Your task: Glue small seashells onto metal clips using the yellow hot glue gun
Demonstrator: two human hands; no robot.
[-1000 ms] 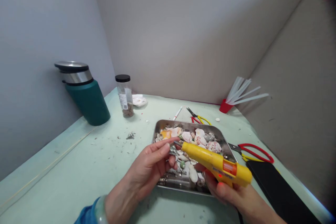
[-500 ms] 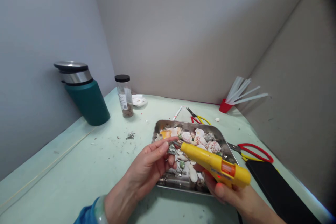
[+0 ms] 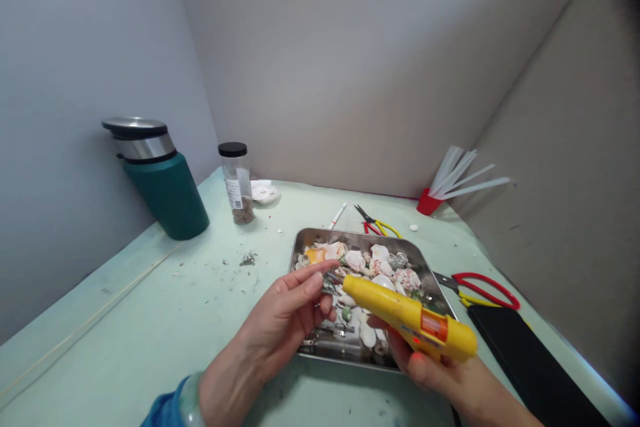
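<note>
My right hand (image 3: 430, 370) is wrapped round the grip of a yellow hot glue gun (image 3: 400, 307), a small red light showing on its side. The gun's metal nozzle points left, right by the fingertips of my left hand (image 3: 295, 300). Between that hand's thumb and fingers is a small mottled grey-green piece (image 3: 329, 285), partly hidden, its kind unclear. Under both hands lies a metal tray (image 3: 345, 353) of assorted seashells (image 3: 380, 253), with small metal clips (image 3: 340, 329) near its front.
Beyond the tray are a white pen (image 3: 338, 215) and small scissors (image 3: 375, 221). On the right are red-and-yellow-handled scissors (image 3: 485, 290), a black flat object (image 3: 530, 360) and a red cup (image 3: 429, 203) of glue sticks. A green bottle (image 3: 170, 193) and a jar (image 3: 237, 180) stand left.
The glue gun has shifted slightly left and its nozzle stays close to the piece in my left hand. My left hand has barely moved.
</note>
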